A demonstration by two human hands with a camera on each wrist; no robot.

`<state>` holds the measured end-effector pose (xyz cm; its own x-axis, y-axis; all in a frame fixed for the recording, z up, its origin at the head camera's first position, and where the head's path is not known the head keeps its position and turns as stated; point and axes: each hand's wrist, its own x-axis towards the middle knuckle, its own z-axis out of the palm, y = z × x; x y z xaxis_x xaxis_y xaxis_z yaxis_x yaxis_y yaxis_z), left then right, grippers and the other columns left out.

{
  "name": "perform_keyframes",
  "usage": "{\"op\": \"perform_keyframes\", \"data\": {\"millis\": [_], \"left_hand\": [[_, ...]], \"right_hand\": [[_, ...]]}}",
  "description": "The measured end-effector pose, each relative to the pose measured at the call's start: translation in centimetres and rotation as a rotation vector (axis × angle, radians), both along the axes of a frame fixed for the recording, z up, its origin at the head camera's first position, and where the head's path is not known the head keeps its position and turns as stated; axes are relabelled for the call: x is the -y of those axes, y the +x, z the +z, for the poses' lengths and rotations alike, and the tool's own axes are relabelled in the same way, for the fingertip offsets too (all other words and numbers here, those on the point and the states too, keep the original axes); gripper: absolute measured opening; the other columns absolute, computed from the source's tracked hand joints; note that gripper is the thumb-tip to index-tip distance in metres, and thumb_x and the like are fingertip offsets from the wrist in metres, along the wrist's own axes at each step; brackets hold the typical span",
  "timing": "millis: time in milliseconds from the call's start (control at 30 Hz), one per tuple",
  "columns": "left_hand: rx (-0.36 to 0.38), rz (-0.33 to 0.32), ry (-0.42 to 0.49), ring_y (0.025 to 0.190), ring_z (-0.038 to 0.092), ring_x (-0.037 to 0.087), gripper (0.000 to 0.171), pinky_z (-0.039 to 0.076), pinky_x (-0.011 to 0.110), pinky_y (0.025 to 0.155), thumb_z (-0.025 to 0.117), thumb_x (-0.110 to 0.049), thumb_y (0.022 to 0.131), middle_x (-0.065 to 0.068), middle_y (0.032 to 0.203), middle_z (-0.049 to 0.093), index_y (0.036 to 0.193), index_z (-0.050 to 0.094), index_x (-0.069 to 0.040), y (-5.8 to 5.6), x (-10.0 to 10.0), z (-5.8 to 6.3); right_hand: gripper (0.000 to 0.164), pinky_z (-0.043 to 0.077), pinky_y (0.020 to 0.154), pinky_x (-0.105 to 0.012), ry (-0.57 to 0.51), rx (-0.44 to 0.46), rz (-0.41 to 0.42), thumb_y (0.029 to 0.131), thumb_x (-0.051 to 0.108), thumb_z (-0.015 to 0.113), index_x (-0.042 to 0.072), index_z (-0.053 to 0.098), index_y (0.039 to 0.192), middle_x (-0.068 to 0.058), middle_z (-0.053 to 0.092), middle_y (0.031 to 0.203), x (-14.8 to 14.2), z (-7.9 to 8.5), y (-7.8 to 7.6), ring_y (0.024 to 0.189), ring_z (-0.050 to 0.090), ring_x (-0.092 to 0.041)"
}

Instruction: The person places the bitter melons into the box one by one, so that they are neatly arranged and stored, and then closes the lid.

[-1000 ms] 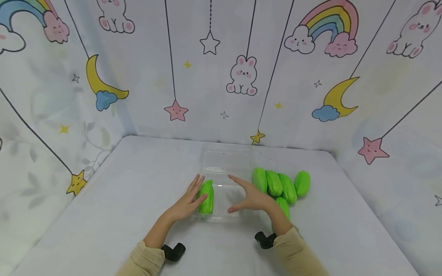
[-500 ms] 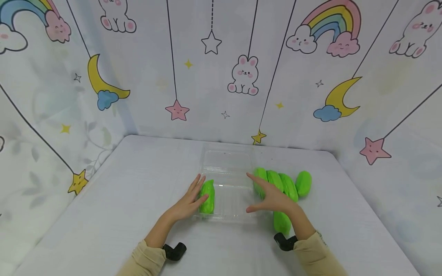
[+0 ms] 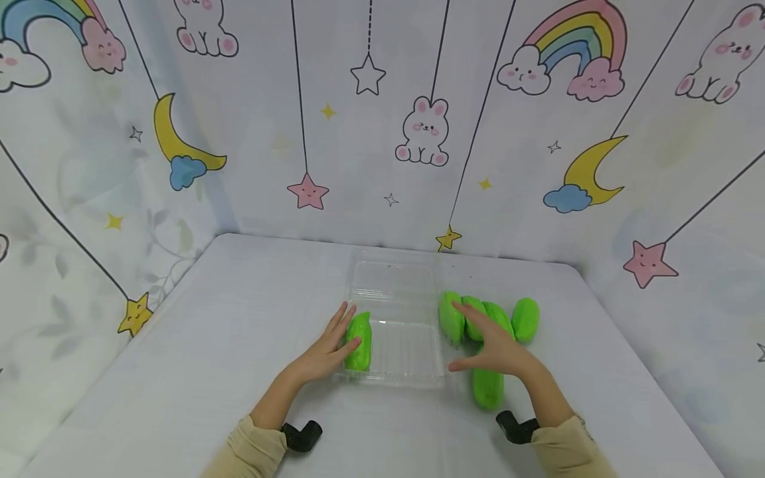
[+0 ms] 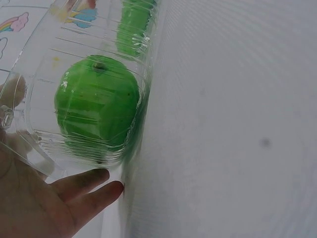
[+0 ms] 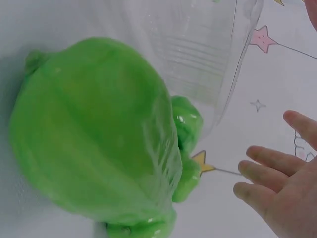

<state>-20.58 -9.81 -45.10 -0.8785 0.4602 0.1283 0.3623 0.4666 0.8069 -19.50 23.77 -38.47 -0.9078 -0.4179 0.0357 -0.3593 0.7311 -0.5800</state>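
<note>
A clear plastic clamshell box point(image 3: 406, 345) lies with its lid folded back. Against its left wall, inside, sits a bright green, elongated vegetable-like piece point(image 3: 359, 352) with a short stem tip. My left hand point(image 3: 323, 353) rests at that left wall, fingers straight along the outside, thumb over the edge by the piece. In the left wrist view the piece point(image 4: 96, 104) shows through the plastic. Right of the box, my right hand point(image 3: 499, 348) hovers over similar green pieces point(image 3: 489, 385), fingers spread and holding nothing. One close piece point(image 5: 99, 134) fills much of the right wrist view.
More green pieces stand in a row point(image 3: 452, 317) right of the box, and one lies apart point(image 3: 526, 320) farther right. The raised lid point(image 3: 394, 275) lies toward the back. A white-covered table point(image 3: 257, 285) meets a patterned cloth backdrop point(image 3: 251, 99).
My right hand has moved right, from above the box to over the loose green pieces, still spread. The left hand and the piece in the box have stayed put.
</note>
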Motion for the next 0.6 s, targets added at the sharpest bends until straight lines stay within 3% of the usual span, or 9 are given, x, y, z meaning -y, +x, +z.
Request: {"op": "perform_keyframes", "data": {"millis": [233,600], "left_hand": [[0.004,0.001,-0.010,0.138,-0.001,0.031,0.067,0.016,0.059,0.103,0.042,-0.035,0.098,0.007,0.152,-0.010,0.148,0.003,-0.016,-0.1,0.0,-0.2],[0.000,0.002,-0.005,0.138,0.000,0.031,0.067,0.016,0.059,0.103,0.042,-0.035,0.097,0.007,0.152,-0.009,0.148,0.003,-0.016,-0.1,0.0,-0.3]], "right_hand": [[0.110,0.026,0.097,-0.060,-0.032,0.016,-0.030,0.060,0.050,0.081,0.019,0.021,0.147,-0.009,0.021,0.149,-1.4,0.5,0.6,0.133,0.021,-0.036],[0.112,0.030,0.095,-0.061,0.002,-0.015,-0.070,0.059,0.049,0.082,0.011,0.022,0.146,-0.018,0.025,0.146,-3.2,0.1,1.6,0.129,0.027,-0.041]]}}
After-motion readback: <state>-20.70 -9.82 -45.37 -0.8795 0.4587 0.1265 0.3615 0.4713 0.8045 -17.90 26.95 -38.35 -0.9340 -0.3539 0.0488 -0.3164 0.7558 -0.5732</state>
